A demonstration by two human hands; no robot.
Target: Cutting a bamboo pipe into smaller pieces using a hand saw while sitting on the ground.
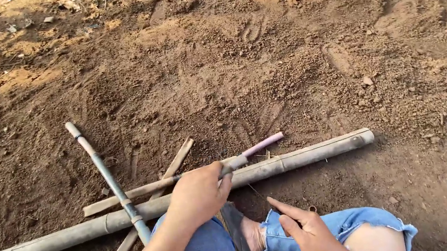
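Head view shows the left hand (199,195) clenched around a thin stick with a pinkish tip (252,154), just above a long bamboo pole (300,158) lying on bare soil (262,65). Right hand (309,231) rests open, fingers extended, beside the torn blue jeans (358,220). Left of the left hand, a slim grey pole (106,177) crosses split bamboo strips (127,194)

I'm outdoors on a bare dirt yard: loose brown soil (261,60) everywhere, bamboo poles (300,157) lying on the ground.
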